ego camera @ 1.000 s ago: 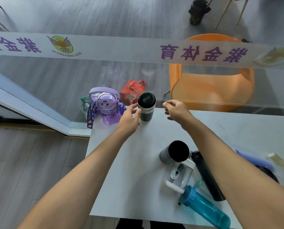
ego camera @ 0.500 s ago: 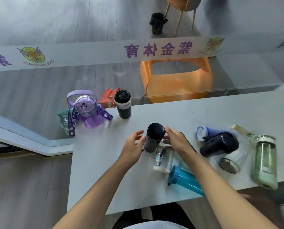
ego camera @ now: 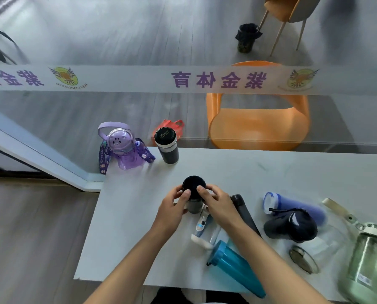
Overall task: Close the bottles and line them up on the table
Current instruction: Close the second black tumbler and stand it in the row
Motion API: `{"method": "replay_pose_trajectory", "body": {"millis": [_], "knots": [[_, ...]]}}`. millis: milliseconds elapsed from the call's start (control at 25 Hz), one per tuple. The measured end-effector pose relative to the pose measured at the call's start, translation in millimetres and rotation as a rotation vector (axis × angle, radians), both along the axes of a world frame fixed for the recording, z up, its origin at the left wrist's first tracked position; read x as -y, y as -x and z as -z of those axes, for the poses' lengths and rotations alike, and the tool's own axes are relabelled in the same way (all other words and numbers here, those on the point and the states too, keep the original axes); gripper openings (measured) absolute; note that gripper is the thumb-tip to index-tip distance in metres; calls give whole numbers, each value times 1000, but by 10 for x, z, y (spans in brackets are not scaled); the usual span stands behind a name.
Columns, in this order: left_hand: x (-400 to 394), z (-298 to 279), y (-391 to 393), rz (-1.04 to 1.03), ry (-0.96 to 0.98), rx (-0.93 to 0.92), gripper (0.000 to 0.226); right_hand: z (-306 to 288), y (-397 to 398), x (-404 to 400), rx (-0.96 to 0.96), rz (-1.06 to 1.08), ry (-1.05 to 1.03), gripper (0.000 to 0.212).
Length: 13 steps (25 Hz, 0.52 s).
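Note:
A grey bottle (ego camera: 193, 206) stands upright mid-table with a black lid (ego camera: 193, 185) on its top. My left hand (ego camera: 174, 205) grips the bottle's body from the left. My right hand (ego camera: 213, 200) holds the lid's rim from the right. At the table's far left corner stand a purple cat-faced bottle (ego camera: 122, 148) and a black-lidded dark tumbler (ego camera: 167, 145), side by side and upright. Lying on the table to the right are a clear white-based bottle (ego camera: 204, 231), a teal bottle (ego camera: 233, 266), a dark slim bottle (ego camera: 244, 212), a blue bottle (ego camera: 292, 205), a black bottle (ego camera: 291, 226) and a green bottle (ego camera: 369, 260).
The white table (ego camera: 128, 227) abuts a glass wall with a printed white band (ego camera: 139, 79). Behind the glass sit an orange chair (ego camera: 257, 126) and a red bag (ego camera: 172, 127). A round metal lid (ego camera: 300, 258) lies near the green bottle. The table's left edge drops to wooden floor.
My hands left the dark tumbler at the far corner and came back to the grey bottle, which now stands upright with the black lid on top and both hands closed on it.

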<state>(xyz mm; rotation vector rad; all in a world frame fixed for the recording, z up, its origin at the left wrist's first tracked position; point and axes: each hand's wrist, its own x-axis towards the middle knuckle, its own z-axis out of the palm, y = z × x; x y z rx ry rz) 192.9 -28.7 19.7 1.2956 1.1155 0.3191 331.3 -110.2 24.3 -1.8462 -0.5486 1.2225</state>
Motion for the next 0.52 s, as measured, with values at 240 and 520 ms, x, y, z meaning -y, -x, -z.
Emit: {"method": "replay_pose_trajectory", "body": {"millis": [240, 520], "knots": [[-199, -168, -517, -140, -40, 29, 36, -35, -498, -394, -8, -56, -41, 68], [-731, -169, -1256, -92, 33, 36, 39, -102, -1121, -877, 42, 47, -3, 68]]}}
